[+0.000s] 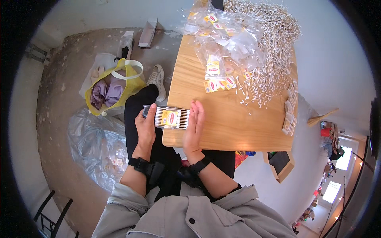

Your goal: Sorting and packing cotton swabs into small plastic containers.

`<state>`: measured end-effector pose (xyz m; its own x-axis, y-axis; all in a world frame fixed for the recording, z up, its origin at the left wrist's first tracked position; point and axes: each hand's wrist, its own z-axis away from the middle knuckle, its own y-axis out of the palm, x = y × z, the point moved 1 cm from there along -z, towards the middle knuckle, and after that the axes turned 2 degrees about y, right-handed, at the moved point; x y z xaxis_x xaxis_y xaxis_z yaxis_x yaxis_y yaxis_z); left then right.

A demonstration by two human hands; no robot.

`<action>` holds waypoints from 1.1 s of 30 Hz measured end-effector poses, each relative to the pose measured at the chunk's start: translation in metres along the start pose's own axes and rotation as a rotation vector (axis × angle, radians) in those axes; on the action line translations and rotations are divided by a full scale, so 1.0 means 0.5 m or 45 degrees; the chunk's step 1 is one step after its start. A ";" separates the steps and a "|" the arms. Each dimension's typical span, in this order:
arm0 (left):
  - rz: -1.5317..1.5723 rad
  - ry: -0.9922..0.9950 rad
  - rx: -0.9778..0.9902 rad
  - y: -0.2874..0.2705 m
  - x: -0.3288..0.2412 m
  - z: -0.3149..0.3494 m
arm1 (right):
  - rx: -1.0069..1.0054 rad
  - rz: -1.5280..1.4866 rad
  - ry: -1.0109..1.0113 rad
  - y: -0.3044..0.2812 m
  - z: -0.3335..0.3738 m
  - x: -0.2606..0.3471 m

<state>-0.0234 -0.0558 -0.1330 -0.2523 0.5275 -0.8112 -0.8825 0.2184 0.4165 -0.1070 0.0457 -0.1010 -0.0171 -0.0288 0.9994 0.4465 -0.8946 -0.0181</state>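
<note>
Over the near left edge of the wooden table [230,127], I hold a clear bag of cotton swabs [171,118] with a yellow and white label card in it. My left hand [145,129] is closed round its left end, thumb on top. Beside the right end, my right hand [194,125] is upright with fingers stretched out, its palm against the bag. Several label cards [218,85] lie farther up the table, below a heap of clear plastic bags [238,43], some with cards inside. A large pile of loose cotton swabs [279,51] covers the far right part.
Several filled swab packs [289,113] line the table's right edge. On the floor at left are a yellow bag with clothing [113,89], a big clear plastic sack [95,142] and an open cardboard box [148,33]. Other people work in the far right background.
</note>
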 end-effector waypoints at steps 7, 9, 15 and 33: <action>-0.071 0.015 -0.034 0.006 -0.002 0.001 | 0.068 -0.043 -0.002 0.031 0.010 0.005; -0.072 0.015 -0.038 0.006 -0.001 0.002 | 0.080 -0.045 -0.024 0.038 0.010 0.007; -0.076 0.008 -0.043 0.005 -0.004 0.006 | 0.075 -0.061 -0.003 0.060 0.017 0.012; -1.195 1.016 -0.023 0.072 -0.107 0.125 | -0.688 1.067 -0.223 -0.348 -0.139 0.010</action>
<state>-0.0167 -0.0249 -0.0490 0.3163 -0.4780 -0.8194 -0.8564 0.2277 -0.4634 -0.2472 0.1703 -0.0948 0.2665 -0.7133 0.6482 -0.2112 -0.6994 -0.6828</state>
